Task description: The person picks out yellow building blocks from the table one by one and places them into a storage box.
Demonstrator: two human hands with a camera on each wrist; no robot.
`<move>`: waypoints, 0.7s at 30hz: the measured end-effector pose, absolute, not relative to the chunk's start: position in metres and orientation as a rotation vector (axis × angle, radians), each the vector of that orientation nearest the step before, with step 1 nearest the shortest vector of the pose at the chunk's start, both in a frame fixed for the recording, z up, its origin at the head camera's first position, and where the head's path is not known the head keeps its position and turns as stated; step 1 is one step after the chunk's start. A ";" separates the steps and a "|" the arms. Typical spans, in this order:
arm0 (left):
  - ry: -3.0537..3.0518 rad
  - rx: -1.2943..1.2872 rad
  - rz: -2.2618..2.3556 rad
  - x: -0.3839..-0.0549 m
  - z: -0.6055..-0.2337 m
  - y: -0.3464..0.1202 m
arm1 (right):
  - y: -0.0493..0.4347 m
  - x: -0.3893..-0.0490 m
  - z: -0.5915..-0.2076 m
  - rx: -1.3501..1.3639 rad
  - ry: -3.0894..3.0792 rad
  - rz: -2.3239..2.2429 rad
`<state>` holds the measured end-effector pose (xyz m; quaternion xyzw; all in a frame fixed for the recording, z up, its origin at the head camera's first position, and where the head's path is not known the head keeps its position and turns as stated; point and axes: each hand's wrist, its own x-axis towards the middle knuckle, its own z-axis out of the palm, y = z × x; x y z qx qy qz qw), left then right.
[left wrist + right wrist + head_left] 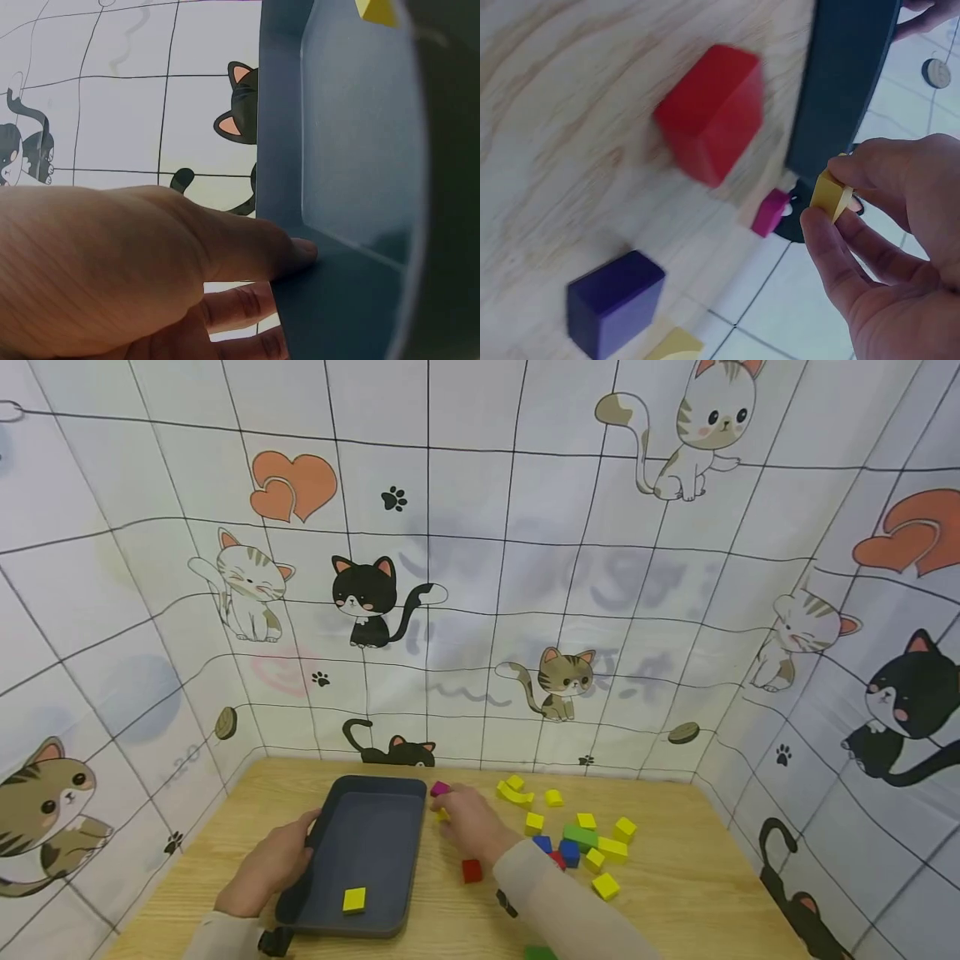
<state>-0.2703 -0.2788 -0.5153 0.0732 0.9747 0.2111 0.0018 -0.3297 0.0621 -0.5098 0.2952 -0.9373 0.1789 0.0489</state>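
My left hand (272,864) grips the left wall of a dark grey tray (375,835), its thumb over the rim in the left wrist view. One yellow block (354,900) lies inside the tray near its front end. Just right of the tray, my right hand (472,822) pinches a small yellow block (831,196) between thumb and fingertips. A magenta block (440,788) stands on the table beyond those fingertips, close to the tray's right wall. Below the right hand sits a red block (472,871).
Several yellow blocks (606,886) are scattered right of the right forearm, among them a yellow curved piece (515,794). Blue blocks (569,853) and a green block (581,837) lie with them. Another green block (540,952) shows at the front. A cat-print sheet (465,568) backs the wooden table (690,860).
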 end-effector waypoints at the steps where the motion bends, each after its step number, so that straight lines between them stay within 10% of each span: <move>1: 3.061 0.229 0.661 -0.270 -0.515 -0.279 | 0.060 -0.328 -0.508 0.904 -2.850 0.542; 21: 3.067 0.259 0.670 -0.271 -0.517 -0.282 | -0.001 -0.299 -0.490 1.110 -2.830 0.441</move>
